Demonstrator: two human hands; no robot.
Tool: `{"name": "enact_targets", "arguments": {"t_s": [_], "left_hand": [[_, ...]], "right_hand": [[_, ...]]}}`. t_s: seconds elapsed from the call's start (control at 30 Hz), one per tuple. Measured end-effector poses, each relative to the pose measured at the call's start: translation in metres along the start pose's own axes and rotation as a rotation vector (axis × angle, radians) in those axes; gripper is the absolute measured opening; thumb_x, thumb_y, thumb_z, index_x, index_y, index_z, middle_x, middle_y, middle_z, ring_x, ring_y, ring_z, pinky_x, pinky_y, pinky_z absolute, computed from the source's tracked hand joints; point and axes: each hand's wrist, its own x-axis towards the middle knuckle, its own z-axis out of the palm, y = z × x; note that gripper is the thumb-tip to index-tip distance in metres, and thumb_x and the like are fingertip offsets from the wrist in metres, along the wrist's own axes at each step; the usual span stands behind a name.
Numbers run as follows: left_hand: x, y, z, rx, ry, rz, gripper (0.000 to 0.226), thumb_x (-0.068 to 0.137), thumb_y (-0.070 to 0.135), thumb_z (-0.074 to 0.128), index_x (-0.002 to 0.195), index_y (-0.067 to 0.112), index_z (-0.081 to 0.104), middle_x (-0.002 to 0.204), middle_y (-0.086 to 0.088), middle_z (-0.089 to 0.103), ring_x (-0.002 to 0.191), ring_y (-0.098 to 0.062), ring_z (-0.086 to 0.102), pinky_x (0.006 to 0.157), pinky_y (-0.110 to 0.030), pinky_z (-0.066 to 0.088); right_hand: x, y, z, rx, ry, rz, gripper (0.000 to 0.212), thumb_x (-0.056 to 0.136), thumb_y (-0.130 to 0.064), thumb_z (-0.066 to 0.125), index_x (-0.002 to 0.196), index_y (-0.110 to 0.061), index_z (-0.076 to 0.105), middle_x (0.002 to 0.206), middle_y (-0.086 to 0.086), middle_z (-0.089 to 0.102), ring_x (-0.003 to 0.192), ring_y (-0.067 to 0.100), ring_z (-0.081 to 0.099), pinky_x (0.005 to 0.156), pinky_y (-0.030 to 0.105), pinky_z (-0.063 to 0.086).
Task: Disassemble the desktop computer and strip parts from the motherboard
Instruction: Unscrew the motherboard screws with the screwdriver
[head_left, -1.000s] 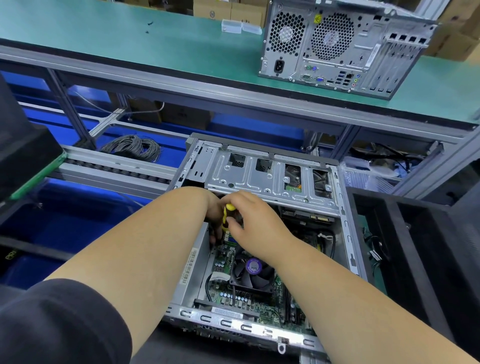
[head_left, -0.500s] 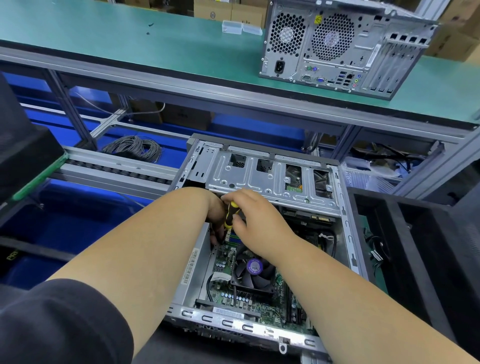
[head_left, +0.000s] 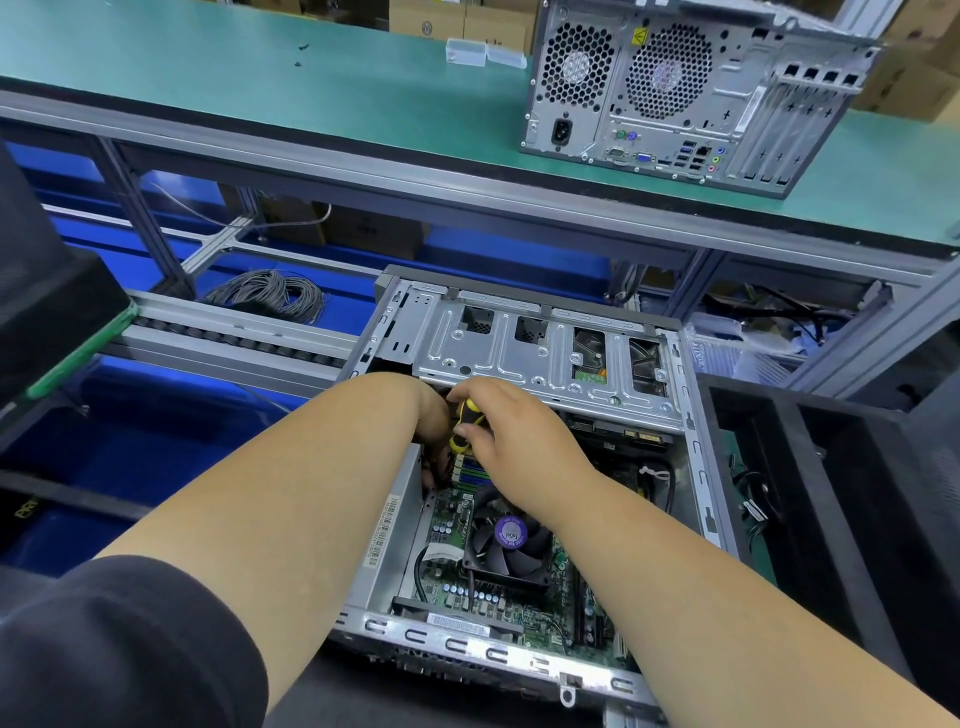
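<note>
Motherboard (head_left: 457, 525) and fan (head_left: 506, 540) sit inside open case (head_left: 696, 467).

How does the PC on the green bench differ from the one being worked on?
The bench PC stands upright with its rear ports facing the camera; the open PC lies on its side, lower down. The bench PC is untouched; the open PC's motherboard is exposed. Both have silver metal chassis.

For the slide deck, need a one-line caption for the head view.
Right hand grips a screwdriver inside the open computer case, left hand alongside.
</note>
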Motion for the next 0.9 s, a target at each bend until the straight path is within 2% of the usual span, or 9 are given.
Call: {"name": "enact_targets", "arguments": {"t_s": [0.07,0.23,0.3,0.4,0.5,0.6,0.67,0.77,0.9], "left_hand": [[0.0031,-0.0011,0.0000,0.005,-0.023,0.003,0.020,0.089,0.021,0.066,0.106,0.018,0.075,0.087,0.010,0.064,0.113,-0.025,0.058,0.104,-0.043,0.043],[0.0064,-0.0035,0.0013,0.015,-0.099,0.005,0.026,0.095,0.014,0.056,0.115,0.015,0.071,0.087,0.013,0.062,0.116,-0.023,0.056,0.108,-0.043,0.040],[0.0073,-0.0044,0.0012,0.027,-0.085,0.007,0.023,0.094,0.014,0.057,0.110,0.016,0.073,0.085,0.013,0.064,0.110,-0.023,0.057,0.107,-0.042,0.041],[0.0078,-0.0039,0.0016,0.013,-0.056,0.018,0.020,0.094,0.012,0.057,0.102,0.016,0.075,0.086,0.009,0.063,0.114,-0.027,0.058,0.106,-0.044,0.042],[0.0082,-0.0025,0.0025,-0.028,-0.063,0.010,0.018,0.095,0.009,0.055,0.093,0.013,0.072,0.081,0.008,0.068,0.095,-0.018,0.059,0.107,-0.042,0.041],[0.0072,-0.0024,0.0023,-0.022,-0.064,0.035,0.023,0.095,0.008,0.054,0.110,0.010,0.071,0.092,0.006,0.068,0.111,-0.024,0.058,0.108,-0.042,0.041],[0.0070,-0.0021,0.0024,-0.031,-0.075,0.042,0.027,0.095,0.006,0.053,0.117,0.009,0.068,0.091,0.005,0.068,0.113,-0.025,0.057,0.108,-0.042,0.041],[0.0068,-0.0019,0.0026,-0.022,-0.052,0.047,0.024,0.091,0.006,0.059,0.113,0.010,0.071,0.089,0.006,0.069,0.108,-0.025,0.058,0.106,-0.043,0.042],[0.0054,-0.0025,0.0018,0.019,-0.080,0.030,0.027,0.091,0.014,0.062,0.116,0.016,0.071,0.107,0.005,0.071,0.109,-0.018,0.058,0.107,-0.039,0.040]], "right_hand": [[0.0000,0.0004,-0.0001,0.001,-0.009,0.000,0.027,0.095,-0.017,0.060,0.121,-0.019,0.056,0.114,-0.002,0.060,0.094,0.020,0.053,0.075,0.033,0.043],[0.0013,-0.0006,0.0017,-0.009,-0.057,-0.012,0.025,0.095,-0.016,0.060,0.120,-0.017,0.057,0.114,-0.001,0.060,0.094,0.019,0.052,0.081,0.037,0.044],[0.0010,-0.0009,0.0016,-0.008,-0.058,-0.013,0.025,0.095,-0.016,0.060,0.120,-0.017,0.057,0.114,-0.001,0.060,0.094,0.020,0.052,0.081,0.037,0.044],[0.0006,-0.0012,0.0011,-0.013,-0.064,-0.016,0.023,0.095,-0.016,0.060,0.118,-0.016,0.057,0.112,0.001,0.059,0.095,0.021,0.052,0.080,0.038,0.044],[0.0008,-0.0013,0.0009,-0.015,-0.085,-0.013,0.021,0.095,-0.016,0.060,0.115,-0.015,0.057,0.110,0.002,0.059,0.096,0.022,0.052,0.081,0.040,0.044],[0.0010,-0.0005,-0.0002,-0.014,-0.087,-0.003,0.021,0.095,-0.017,0.060,0.116,-0.016,0.057,0.110,0.001,0.060,0.095,0.022,0.052,0.080,0.039,0.045],[0.0010,0.0001,-0.0012,-0.003,-0.074,0.008,0.023,0.095,-0.017,0.060,0.117,-0.018,0.057,0.110,-0.001,0.060,0.092,0.021,0.053,0.078,0.036,0.044],[0.0013,0.0005,-0.0020,0.010,-0.063,0.017,0.023,0.095,-0.017,0.060,0.117,-0.020,0.056,0.110,-0.002,0.059,0.091,0.019,0.053,0.076,0.034,0.044],[0.0015,-0.0006,-0.0009,-0.003,-0.083,0.012,0.023,0.094,-0.018,0.060,0.117,-0.017,0.056,0.111,0.000,0.059,0.096,0.023,0.053,0.081,0.039,0.047]]}}
